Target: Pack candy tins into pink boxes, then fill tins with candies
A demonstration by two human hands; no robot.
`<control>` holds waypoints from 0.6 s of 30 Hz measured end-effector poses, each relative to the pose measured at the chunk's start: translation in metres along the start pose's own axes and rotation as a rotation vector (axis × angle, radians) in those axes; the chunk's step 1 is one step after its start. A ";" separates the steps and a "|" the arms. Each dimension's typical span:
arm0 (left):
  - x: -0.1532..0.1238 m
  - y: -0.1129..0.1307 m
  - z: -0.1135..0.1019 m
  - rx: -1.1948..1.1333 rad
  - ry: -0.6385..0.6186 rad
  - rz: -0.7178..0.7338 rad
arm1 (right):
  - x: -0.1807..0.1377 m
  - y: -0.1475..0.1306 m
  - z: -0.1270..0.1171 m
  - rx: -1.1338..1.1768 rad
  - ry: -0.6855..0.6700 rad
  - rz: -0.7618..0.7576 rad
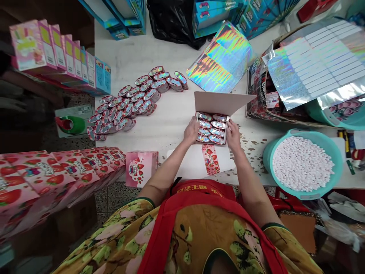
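In front of me on the white table stands an open cardboard box [225,102], its lid flap raised at the back. Two columns of small foil-topped packs [218,125] fill it. My left hand [191,130] grips the box's left side, fingers against the wall. On the right side my right hand [234,134] holds the opposite wall, its thumb near the upper corner. A flat white card with a strawberry-print strip [211,159] lies just below the box. Many more foil-topped packs [122,108] stand grouped on the table to the left.
A turquoise tub [266,156] of small white pieces stands at right. Behind it is a large carton [253,87] under shiny sheets. A holographic sheet [221,57] lies behind the box. Strawberry-print boxes [85,167] line the left; blue boxes [213,17] and a black bag [173,19] sit at the back.
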State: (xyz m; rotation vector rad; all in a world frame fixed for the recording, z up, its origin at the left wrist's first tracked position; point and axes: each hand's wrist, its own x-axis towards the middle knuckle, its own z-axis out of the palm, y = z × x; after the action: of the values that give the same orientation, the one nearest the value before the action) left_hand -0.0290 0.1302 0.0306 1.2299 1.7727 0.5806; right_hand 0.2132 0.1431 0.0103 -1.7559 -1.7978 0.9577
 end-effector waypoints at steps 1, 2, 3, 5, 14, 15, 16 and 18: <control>0.007 -0.004 -0.002 -0.088 0.024 -0.016 | 0.007 0.006 -0.004 0.069 0.003 0.017; 0.015 -0.006 -0.004 -0.159 0.036 -0.042 | 0.014 0.012 -0.008 0.121 0.000 0.037; 0.024 -0.008 -0.006 -0.216 0.025 -0.070 | 0.023 0.016 -0.012 0.156 -0.008 0.056; 0.043 -0.009 -0.012 -0.296 -0.076 -0.093 | 0.040 0.022 -0.019 0.178 -0.028 0.077; 0.086 -0.005 -0.072 0.245 -0.475 0.461 | 0.062 0.014 -0.044 -0.028 -0.237 -0.145; 0.084 -0.003 -0.077 0.353 -0.495 0.490 | 0.058 0.009 -0.044 -0.076 -0.264 -0.153; 0.079 0.001 -0.080 0.445 -0.507 0.519 | 0.053 0.003 -0.044 -0.123 -0.296 -0.159; 0.064 0.010 -0.076 0.568 -0.528 0.586 | 0.034 -0.012 -0.041 -0.218 -0.299 -0.123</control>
State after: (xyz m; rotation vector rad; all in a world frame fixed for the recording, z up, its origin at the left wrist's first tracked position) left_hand -0.0971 0.2001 0.0521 2.0988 1.1402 0.0244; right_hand 0.2321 0.1837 0.0415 -1.6706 -2.2462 1.0522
